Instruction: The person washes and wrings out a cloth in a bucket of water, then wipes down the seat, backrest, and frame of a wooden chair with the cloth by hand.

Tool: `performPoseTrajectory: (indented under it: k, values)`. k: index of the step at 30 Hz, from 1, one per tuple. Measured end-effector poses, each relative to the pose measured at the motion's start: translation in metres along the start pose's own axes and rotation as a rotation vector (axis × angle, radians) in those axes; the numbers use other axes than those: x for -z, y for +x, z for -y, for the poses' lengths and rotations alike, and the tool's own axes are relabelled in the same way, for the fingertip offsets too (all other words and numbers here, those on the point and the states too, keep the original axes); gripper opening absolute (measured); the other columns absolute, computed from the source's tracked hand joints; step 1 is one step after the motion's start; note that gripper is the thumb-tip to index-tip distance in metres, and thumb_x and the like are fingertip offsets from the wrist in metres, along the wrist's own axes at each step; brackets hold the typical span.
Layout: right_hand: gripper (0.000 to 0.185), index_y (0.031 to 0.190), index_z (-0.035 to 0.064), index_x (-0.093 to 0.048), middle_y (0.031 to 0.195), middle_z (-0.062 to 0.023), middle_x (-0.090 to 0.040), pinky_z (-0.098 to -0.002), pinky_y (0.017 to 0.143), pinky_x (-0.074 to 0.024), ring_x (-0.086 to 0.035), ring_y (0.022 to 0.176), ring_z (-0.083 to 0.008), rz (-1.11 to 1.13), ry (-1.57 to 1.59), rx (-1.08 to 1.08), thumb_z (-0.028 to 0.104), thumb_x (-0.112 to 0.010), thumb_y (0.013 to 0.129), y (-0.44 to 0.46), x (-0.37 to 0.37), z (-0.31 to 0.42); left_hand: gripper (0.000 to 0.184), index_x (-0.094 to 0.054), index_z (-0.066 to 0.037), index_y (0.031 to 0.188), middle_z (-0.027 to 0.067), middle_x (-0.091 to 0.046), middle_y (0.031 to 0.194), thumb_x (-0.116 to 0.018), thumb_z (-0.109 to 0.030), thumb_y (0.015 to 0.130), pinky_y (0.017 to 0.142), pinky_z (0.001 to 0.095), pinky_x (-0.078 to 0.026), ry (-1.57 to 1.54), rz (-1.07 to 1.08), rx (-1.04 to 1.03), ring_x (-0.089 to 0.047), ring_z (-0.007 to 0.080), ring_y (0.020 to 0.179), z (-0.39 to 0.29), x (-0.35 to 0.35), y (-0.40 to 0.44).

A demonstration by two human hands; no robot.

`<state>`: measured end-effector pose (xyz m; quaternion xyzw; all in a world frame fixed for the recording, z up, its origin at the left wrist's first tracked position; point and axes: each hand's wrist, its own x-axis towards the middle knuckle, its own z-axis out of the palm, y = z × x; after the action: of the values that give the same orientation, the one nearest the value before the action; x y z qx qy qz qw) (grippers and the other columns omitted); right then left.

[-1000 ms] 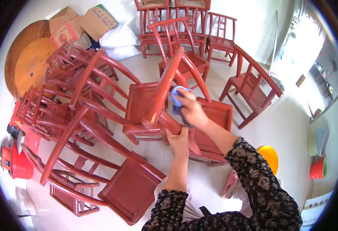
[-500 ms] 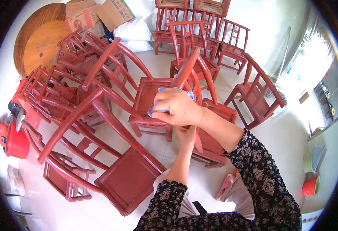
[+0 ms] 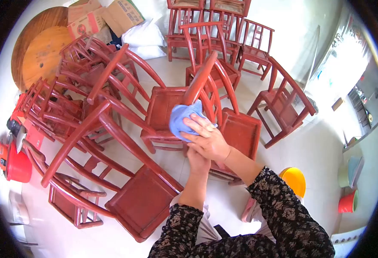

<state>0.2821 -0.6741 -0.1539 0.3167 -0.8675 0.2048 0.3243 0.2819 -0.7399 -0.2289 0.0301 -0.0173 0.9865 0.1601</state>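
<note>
My right hand (image 3: 209, 139) presses a blue cloth (image 3: 181, 119) around the near end of a red wooden chair's top rail (image 3: 202, 79). Its fingers lie bent over the cloth. Just below, my left hand (image 3: 198, 158) is up against the underside of the cloth and rail end. Its fingers are hidden behind my right hand, so its grip does not show. The seat of this red chair (image 3: 242, 133) shows to the right of my hands. Another chair's seat (image 3: 165, 107) lies behind them, partly covered by the cloth.
Several red chairs crowd the left, including one with its seat (image 3: 143, 202) close to me. Another chair (image 3: 281, 103) stands at right. A yellow round object (image 3: 293, 181) is beside my leg. Cardboard boxes (image 3: 122, 17), white sacks (image 3: 143, 38) and a round wooden tabletop (image 3: 42, 60) are behind.
My right hand has turned and shifted down, its fingers now spread over the cloth, which shows more fully. My left hand moved slightly left and down. The yellow object has come into clearer view.
</note>
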Motion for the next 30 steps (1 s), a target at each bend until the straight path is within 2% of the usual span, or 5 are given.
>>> performPoseTrajectory:
  k: [10,14,24,26,30]
  values:
    - [0.026,0.103,0.0029,-0.059,0.079,0.0007,-0.059,-0.0259,0.065,-0.0462,-0.056,0.071,-0.0140,-0.428,1.300,-1.279,0.024,-0.049,0.093,-0.081,0.029,-0.009,0.034,-0.052,-0.006,0.110,0.0096,-0.050,0.112,-0.046,-0.030,0.087,0.089,0.0333,-0.035,0.677,-0.339,-0.279,-0.049,0.0202,0.099,-0.007,-0.001,-0.010]
    - [0.028,0.106,0.0018,-0.057,0.078,-0.0013,-0.057,-0.0260,0.069,-0.0472,-0.056,0.071,-0.0135,-0.566,1.159,-1.141,0.024,-0.044,0.094,-0.086,0.041,-0.008,0.013,-0.050,-0.004,0.099,0.0073,-0.049,0.100,-0.054,-0.011,0.089,0.080,0.0264,-0.039,1.260,-0.080,-0.718,-0.047,0.0138,0.090,0.008,-0.013,-0.028]
    - [0.036,0.117,0.0018,-0.051,0.109,-0.0098,-0.060,-0.0363,0.086,-0.0480,-0.060,0.097,-0.0211,-0.482,1.615,-1.095,0.028,-0.044,0.093,-0.087,0.100,0.012,0.049,-0.041,0.003,0.123,0.0073,-0.053,0.111,-0.063,-0.017,0.085,0.091,0.0298,-0.038,1.193,0.192,-0.275,-0.051,0.0146,0.099,0.033,-0.046,-0.046]
    - [0.034,0.114,0.0019,-0.053,0.106,-0.0098,-0.062,-0.0367,0.086,-0.0482,-0.061,0.095,-0.0220,-0.498,1.597,-1.165,0.027,-0.048,0.092,-0.089,0.105,0.016,0.036,-0.050,0.002,0.115,0.0062,-0.057,0.107,-0.058,-0.020,0.089,0.089,0.0282,-0.039,0.851,0.128,0.327,-0.052,0.0119,0.099,0.026,-0.039,-0.043]
    - [0.029,0.101,0.0002,-0.057,0.088,-0.0054,-0.062,-0.0300,0.071,-0.0484,-0.059,0.080,-0.0148,-0.197,1.011,-1.250,0.023,-0.063,0.083,-0.098,0.111,0.022,0.022,-0.062,-0.002,0.094,0.0007,-0.061,0.084,-0.055,-0.023,0.091,0.070,0.0229,-0.045,0.966,0.040,0.151,-0.056,0.0075,0.075,0.032,-0.042,-0.045]
